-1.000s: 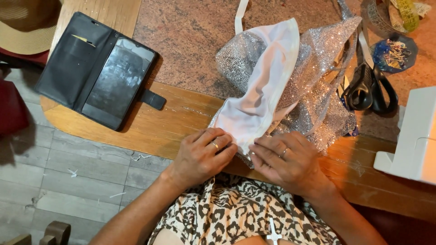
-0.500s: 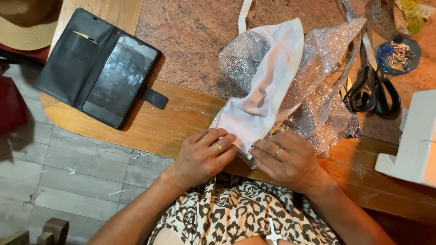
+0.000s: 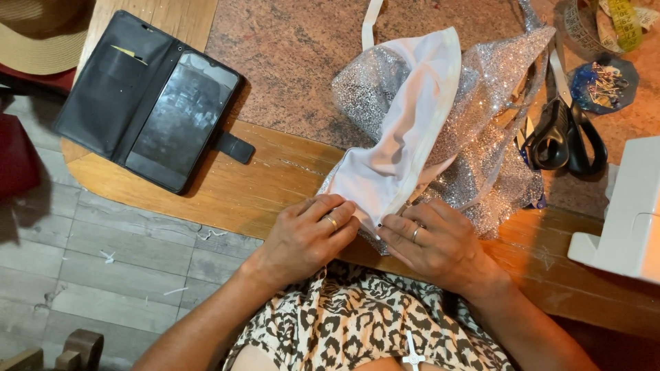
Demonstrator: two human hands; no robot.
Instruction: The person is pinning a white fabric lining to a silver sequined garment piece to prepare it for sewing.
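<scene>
Garment position: The white fabric piece (image 3: 402,148) lay on top of the silver sequinned fabric (image 3: 491,130), its narrow lower end reaching the near edge of the worktop (image 3: 206,185), directly under the fingertips of both hands.
Left hand: The left hand (image 3: 309,233) rested palm-down on the worktop edge, fingers curled and pressed onto the lower left corner of the white fabric piece. It was closed onto the cloth rather than spread flat. A ring showed on one finger.
Right hand: The right hand (image 3: 430,240) lay palm-down just beside the left hand, fingers bent, fingertips pinching the lower edge of the white fabric piece where it met the silver sequinned fabric. A ring showed on one finger.
Hand relation: The fingertips of both hands nearly met at the fabric's lower point. Both forearms came in from the bottom of the view and angled toward each other.
Worktop surface: Wooden border with a reddish stone inset.
Phone: A smartphone in an open black wallet case (image 3: 148,99) lay at the worktop's left end, well apart from the hands.
Scissors: Black-handled scissors (image 3: 567,137) lay to the right of the sequinned fabric.
Pin dish: A blue dish of pins (image 3: 603,82) sat beyond the scissors, near a rolled measuring tape (image 3: 622,20).
Machine: A white machine body (image 3: 629,220) stood at the right edge.
</scene>
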